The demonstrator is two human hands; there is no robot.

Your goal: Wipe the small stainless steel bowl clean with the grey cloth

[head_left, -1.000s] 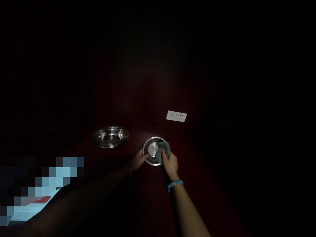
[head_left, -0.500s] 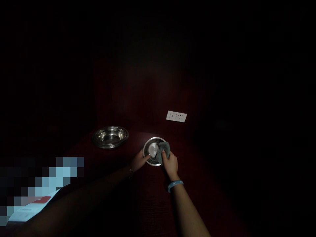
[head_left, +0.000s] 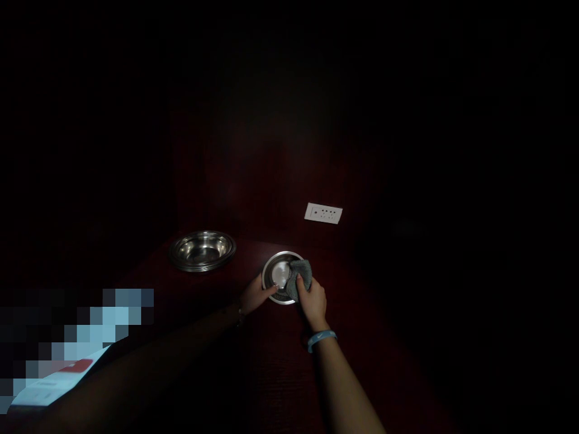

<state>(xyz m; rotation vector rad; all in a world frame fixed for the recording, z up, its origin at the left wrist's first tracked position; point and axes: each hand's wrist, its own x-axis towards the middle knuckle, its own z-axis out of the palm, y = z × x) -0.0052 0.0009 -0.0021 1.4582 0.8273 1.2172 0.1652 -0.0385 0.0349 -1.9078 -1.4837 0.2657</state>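
Note:
A shiny round metal bowl [head_left: 281, 274] is tilted toward me at the middle of the head view. My left hand [head_left: 256, 294] grips its left rim, with the thumb over the inner edge and the other fingers hidden behind. On the right side, my right hand [head_left: 313, 301] is closed on a grey-green cloth [head_left: 299, 279], its thumb pressing the cloth against the bowl's right rim and inside. The fingers of that hand are mostly covered by cloth and bowl.
Stacked metal plates or shallow bowls [head_left: 202, 265] stand left of my hands on the dark reddish table [head_left: 280, 361]. A white power socket [head_left: 323, 213] sits on the wall behind. At lower left is a bright, partly pixelated surface [head_left: 58, 386]. Surroundings are very dark.

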